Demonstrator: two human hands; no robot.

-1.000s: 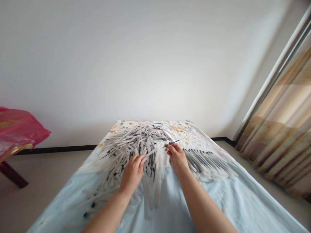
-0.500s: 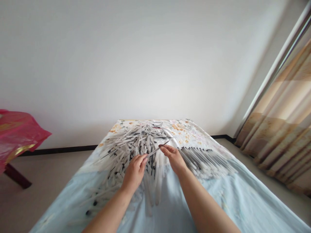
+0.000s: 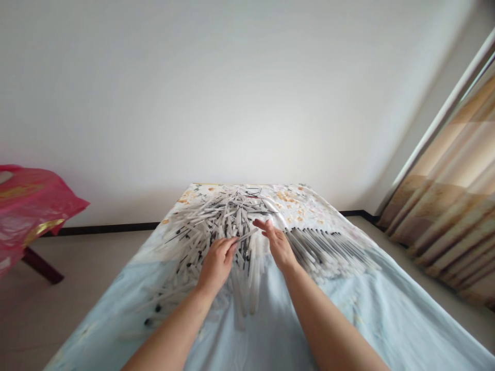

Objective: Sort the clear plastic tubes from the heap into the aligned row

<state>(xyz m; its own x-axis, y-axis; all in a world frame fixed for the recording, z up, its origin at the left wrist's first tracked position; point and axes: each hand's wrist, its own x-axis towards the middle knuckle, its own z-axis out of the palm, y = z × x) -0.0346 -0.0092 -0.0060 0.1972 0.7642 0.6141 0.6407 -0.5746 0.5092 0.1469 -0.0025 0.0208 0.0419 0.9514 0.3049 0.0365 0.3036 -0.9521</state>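
Note:
My left hand point(image 3: 217, 262) is closed in a pinch on a slim translucent tube with a dark core point(image 3: 246, 235), which points up and to the right. Near the tube's far end is my right hand point(image 3: 280, 247), its fingers stretched out and apart with nothing in them. Under and around the left hand spreads a loose pile of whitish tubes and thin black rods point(image 3: 228, 216). To the right of my right hand, similar tubes with dark cores lie side by side in a slanted row point(image 3: 328, 252).
A pale blue, flowered cloth point(image 3: 282, 330) covers the table. At the left, a red plastic bag point(image 3: 38, 201) rests on a dark-legged support. A white wall point(image 3: 247, 103) stands behind the table, and a patterned curtain point(image 3: 448, 221) hangs at the right.
My right hand has let go of the dark thin rod it pinched at the tube's end, and its fingers have spread. The left hand still holds the tube. The view has shifted slightly.

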